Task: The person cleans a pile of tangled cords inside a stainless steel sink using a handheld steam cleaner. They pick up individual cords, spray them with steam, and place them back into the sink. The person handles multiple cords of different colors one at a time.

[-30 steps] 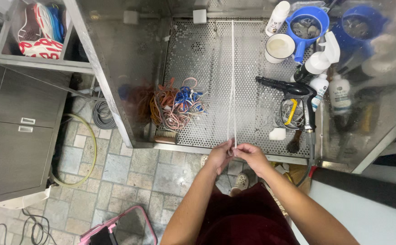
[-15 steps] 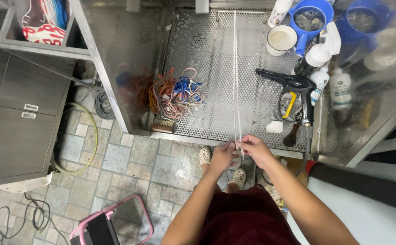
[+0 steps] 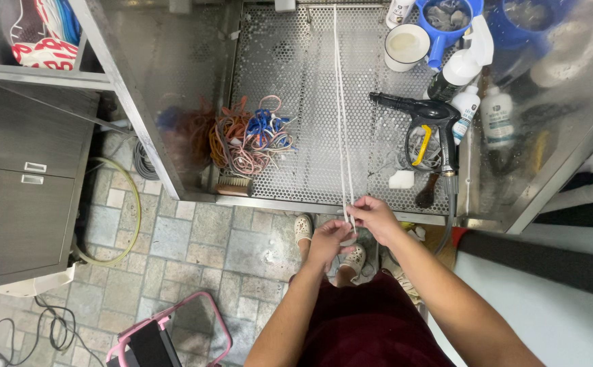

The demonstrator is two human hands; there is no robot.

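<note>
Left grip [image 3: 328, 238]: I pinch the white cord [image 3: 340, 115] ends.
Right grip [image 3: 374, 216]: pinching the same cord, just above.
Cord: stretched along the perforated bench [image 3: 296, 156].

I count my two hands, left [image 3: 329, 239] and right [image 3: 376, 216], at the near edge of the perforated surface [image 3: 296, 75], and two white laces [image 3: 339, 102] running side by side across it. One tangled pile of coloured laces [image 3: 250, 134] sits toward its left edge, with one brush [image 3: 232, 186] by the near left corner. At the right edge: one black spray gun [image 3: 424, 117], one white cup [image 3: 405, 46], two blue buckets [image 3: 451, 15], three bottles [image 3: 464, 62].
</note>
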